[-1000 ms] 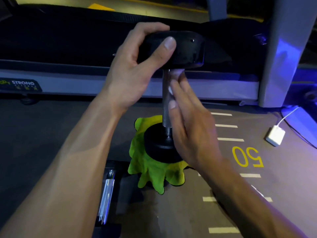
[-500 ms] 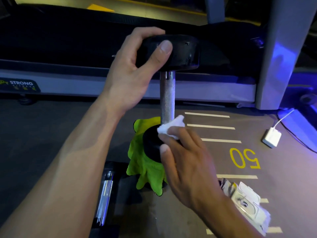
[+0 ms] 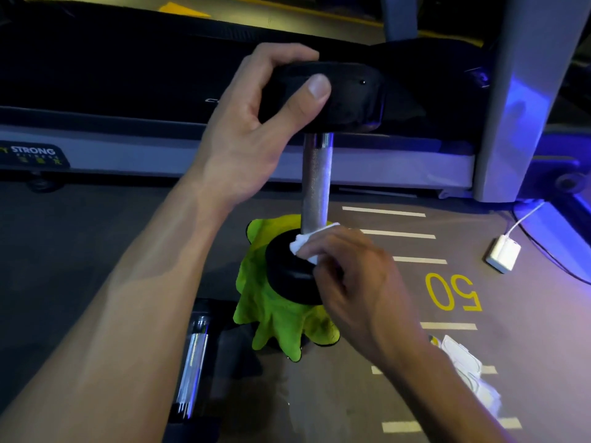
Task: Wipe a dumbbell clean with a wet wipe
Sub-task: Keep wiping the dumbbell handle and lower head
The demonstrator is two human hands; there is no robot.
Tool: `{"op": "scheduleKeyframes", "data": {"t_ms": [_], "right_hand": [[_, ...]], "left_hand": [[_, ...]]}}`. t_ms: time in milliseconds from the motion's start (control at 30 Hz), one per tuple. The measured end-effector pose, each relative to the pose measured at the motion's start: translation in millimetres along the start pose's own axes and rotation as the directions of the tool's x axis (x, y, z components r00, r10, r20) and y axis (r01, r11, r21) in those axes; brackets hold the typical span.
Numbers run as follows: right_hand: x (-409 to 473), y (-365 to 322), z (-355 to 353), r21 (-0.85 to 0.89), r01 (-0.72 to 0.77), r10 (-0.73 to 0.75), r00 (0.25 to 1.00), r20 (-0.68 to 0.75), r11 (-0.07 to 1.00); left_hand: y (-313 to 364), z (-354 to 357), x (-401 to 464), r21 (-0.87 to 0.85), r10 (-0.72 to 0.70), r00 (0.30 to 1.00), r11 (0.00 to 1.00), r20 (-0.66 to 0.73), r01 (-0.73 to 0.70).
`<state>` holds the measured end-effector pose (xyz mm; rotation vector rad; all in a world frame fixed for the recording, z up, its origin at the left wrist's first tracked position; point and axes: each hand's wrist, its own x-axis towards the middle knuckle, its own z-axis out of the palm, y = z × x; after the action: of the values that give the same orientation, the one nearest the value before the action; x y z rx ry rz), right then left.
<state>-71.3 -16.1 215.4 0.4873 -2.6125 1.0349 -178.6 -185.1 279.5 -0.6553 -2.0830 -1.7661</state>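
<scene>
A dumbbell point(image 3: 317, 180) with black heads and a knurled metal handle stands upright, its lower head resting on a bright green cloth point(image 3: 271, 311) on the floor. My left hand point(image 3: 256, 123) grips the upper black head from the left, thumb across its front. My right hand point(image 3: 358, 282) pinches a white wet wipe point(image 3: 302, 244) and presses it on top of the lower head, right beside the foot of the handle.
A treadmill point(image 3: 128, 91) with a grey upright post point(image 3: 518, 107) runs across the back. A white charger point(image 3: 503, 253) with its cable lies right. A wipe packet point(image 3: 470, 375) lies on the floor lower right. Another dumbbell's shiny handle point(image 3: 193, 362) lies lower left.
My right hand slid the wipe from the top of the handle down to the lower head, then curled tighter round it there. My left hand stayed on the upper head.
</scene>
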Motion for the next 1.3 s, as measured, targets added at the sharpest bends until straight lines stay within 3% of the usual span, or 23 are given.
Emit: {"op": "scheduleKeyframes", "data": {"t_ms": [167,333,500,633,700,767,933,1100,1200,1300], "right_hand": [[3.6,7.1,-17.3,0.208,-0.192,0.182,0.981,0.065,0.959],[21.5,18.0,-22.4,0.343,-0.226,0.168,0.967,0.190,0.912],[26.7,15.1,-8.6,0.088,0.002,-0.005,1.000,0.030,0.996],[44.7,6.4,-9.0,-0.061,0.206,-0.213,0.964,-0.158,0.977],[64.7,1.2,-11.6,-0.119,0.211,-0.239,0.910,-0.339,0.970],[67.7,0.6,-8.4,-0.089,0.174,-0.195,0.888,-0.416,0.981],[21.9,28.8,-2.6,-0.028,0.098,-0.101,0.985,-0.137,0.995],[36.7,24.9,-27.9,-0.046,0.123,-0.110,0.971,0.211,0.991],[32.3,22.8,-30.7,-0.085,0.093,-0.074,0.975,0.208,0.992],[31.0,18.2,-19.7,-0.111,0.126,-0.123,0.992,0.031,0.986]], "left_hand": [[-3.5,-11.2,6.4,0.006,0.006,0.998,1.000,0.070,-0.006],[-3.7,-23.3,5.8,-0.023,-0.019,0.994,1.000,0.110,0.021],[-4.9,-28.8,1.4,-0.043,-0.006,0.994,0.999,0.108,0.010],[-6.4,-29.3,-1.7,-0.049,0.016,0.996,0.999,0.090,-0.012],[-5.0,-28.0,-2.5,-0.042,0.013,0.994,0.999,0.107,-0.009],[-3.7,-26.7,-2.6,-0.044,0.017,0.994,0.999,0.106,-0.013],[-4.8,-26.6,-5.0,-0.054,-0.001,0.997,0.999,0.073,0.005],[-0.9,-23.6,-2.9,-0.049,-0.012,1.000,0.999,0.028,0.014],[1.6,-22.9,-3.3,0.016,-0.019,1.000,1.000,-0.007,0.019],[3.4,-19.2,-4.3,0.044,0.007,1.000,0.999,-0.017,-0.006]]}}
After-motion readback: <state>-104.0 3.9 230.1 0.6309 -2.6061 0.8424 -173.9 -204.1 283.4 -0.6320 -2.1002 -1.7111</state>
